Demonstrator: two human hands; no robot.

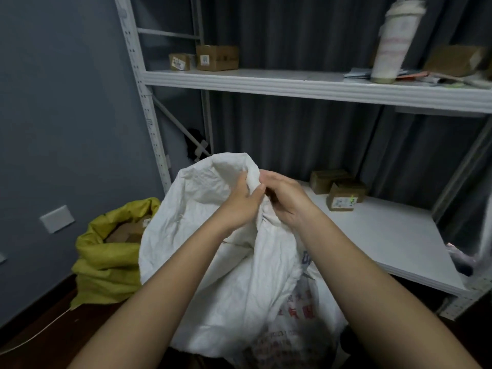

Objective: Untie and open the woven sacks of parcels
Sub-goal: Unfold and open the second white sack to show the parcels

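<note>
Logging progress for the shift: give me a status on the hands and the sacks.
Left hand, right hand: both gripping the white sack at its bunched neck, not yet open. Yellow sack already open. Nothing in the way.

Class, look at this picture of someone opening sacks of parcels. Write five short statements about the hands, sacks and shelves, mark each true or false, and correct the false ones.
1. Both hands grip the gathered neck of the white sack. True: the left hand and the right hand meet there.
2. The yellow sack is tied shut. False: its top is open, with brown parcels showing inside.
3. A white tumbler stands on the top shelf. True.
4. The lower shelf carries no boxes. False: two boxes sit at its back.
5. The yellow sack lies to the right of the white sack. False: it lies to its left, by the wall.
</note>
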